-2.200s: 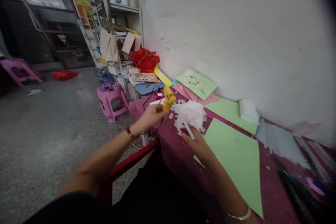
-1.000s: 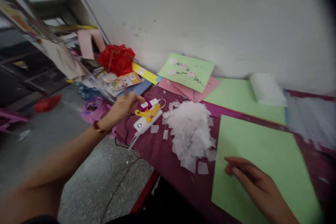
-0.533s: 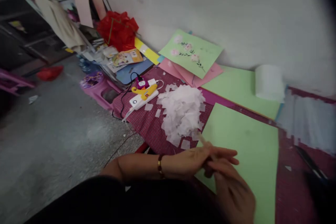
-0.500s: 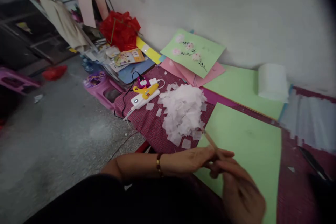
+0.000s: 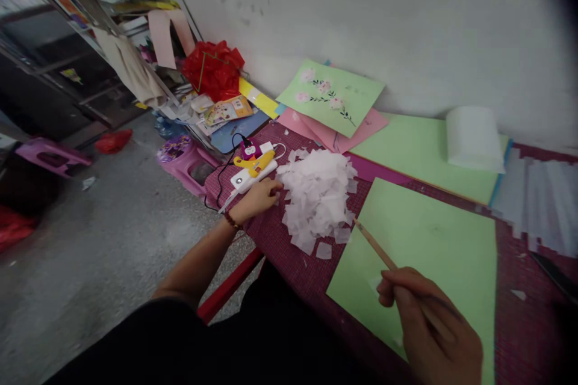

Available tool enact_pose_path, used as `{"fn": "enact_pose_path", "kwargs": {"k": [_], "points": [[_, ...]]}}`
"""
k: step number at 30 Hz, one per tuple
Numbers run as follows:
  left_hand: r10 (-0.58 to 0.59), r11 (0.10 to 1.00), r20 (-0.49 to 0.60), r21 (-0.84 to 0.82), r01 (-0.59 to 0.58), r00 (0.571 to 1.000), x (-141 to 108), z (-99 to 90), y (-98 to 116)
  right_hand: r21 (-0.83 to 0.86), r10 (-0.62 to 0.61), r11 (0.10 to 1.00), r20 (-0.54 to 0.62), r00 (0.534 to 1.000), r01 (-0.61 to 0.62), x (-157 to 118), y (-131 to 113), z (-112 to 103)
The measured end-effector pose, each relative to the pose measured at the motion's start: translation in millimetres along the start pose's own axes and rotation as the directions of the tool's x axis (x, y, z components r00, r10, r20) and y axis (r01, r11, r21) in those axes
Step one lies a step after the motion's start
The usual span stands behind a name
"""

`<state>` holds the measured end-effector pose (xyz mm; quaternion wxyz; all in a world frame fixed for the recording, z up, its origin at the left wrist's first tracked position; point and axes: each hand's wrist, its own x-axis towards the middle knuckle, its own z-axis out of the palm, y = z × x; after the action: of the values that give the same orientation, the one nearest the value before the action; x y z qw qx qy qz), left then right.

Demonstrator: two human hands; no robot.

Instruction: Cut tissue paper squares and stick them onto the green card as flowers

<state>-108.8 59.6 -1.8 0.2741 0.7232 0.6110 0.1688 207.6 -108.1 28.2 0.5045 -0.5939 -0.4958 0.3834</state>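
Observation:
My left hand (image 5: 259, 197) is at the left edge of a pile of small white tissue-like paper squares (image 5: 318, 192), its fingers curled together over the place where loose squares lie. Whether a square is between the fingertips I cannot make out. In my right hand (image 5: 433, 319) is a thin wooden stick (image 5: 377, 248), gripped like a pen, its darker tip pointing up and left toward the pile's right edge. Under this hand lies a light green sheet (image 5: 433, 228), with a small whitish piece (image 5: 376, 284) beside the fingers.
A white power strip (image 5: 253, 175) with a yellow glue gun (image 5: 255, 163) lies behind my left hand. At the back are a green sheet with pink flowers (image 5: 332, 96), a white paper roll (image 5: 474, 137) and, to the right, white strips (image 5: 542, 201). A pink stool (image 5: 194, 162) stands left.
My left hand has moved away from my right hand, leftward to the pile's far side. My right hand still holds the stick, slightly lower and to the right. The view has shifted a little.

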Motion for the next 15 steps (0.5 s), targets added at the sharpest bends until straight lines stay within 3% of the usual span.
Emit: {"fn": "enact_pose_path", "kwargs": {"k": [5,7,8,11,13,15], "points": [[-0.023,0.990,0.002,-0.142,0.023,1.000,-10.0,-10.4,3.7,-0.022,-0.009,1.000,0.022,1.000,0.009,1.5,3.8,-5.6],[-0.059,0.941,0.000,-0.333,0.055,0.998,-17.8,-20.3,13.8,-0.007,-0.003,1.000,0.017,1.000,0.004,3.5,2.2,-10.9],[-0.079,0.873,0.009,-0.482,0.073,0.997,-21.5,-24.2,22.4,0.005,0.002,1.000,0.019,1.000,-0.002,5.7,2.0,-13.6],[-0.067,0.526,0.108,-0.841,0.127,0.992,-27.9,-24.2,63.6,0.060,0.031,0.998,0.022,0.999,-0.032,17.4,3.8,-18.5],[0.007,0.451,0.187,-0.877,0.164,0.982,-27.8,-12.9,100.1,0.126,0.043,0.991,0.041,0.998,-0.048,28.2,3.6,-18.5],[0.107,0.482,0.248,-0.860,0.168,0.963,-25.5,3.6,138.3,0.225,0.018,0.974,0.053,0.998,-0.030,40.0,0.2,-17.7]]}}
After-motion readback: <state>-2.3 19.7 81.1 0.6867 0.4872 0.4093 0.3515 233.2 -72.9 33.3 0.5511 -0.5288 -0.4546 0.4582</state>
